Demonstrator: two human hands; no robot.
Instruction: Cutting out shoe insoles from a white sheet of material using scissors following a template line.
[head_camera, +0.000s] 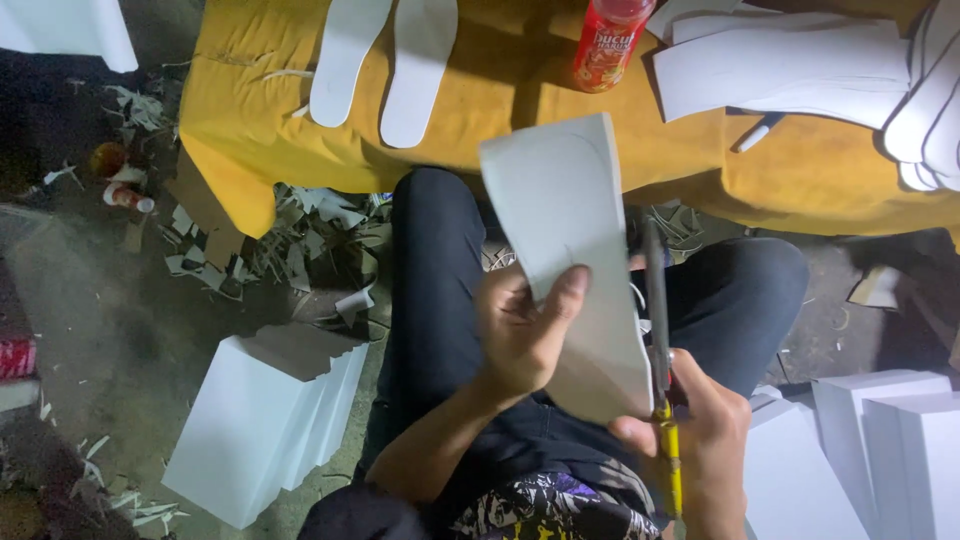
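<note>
Two hands work: left grip (520, 325) pinches white sheet (570, 230); right grip (700, 430) clasps scissors (660, 330) alongside its edge.

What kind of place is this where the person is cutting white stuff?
Probably a small shoe-sole workshop. The right hand cuts a white foam sheet with scissors, finished sole shapes lie on the yellow-covered table, and white offcuts litter the floor.
</note>
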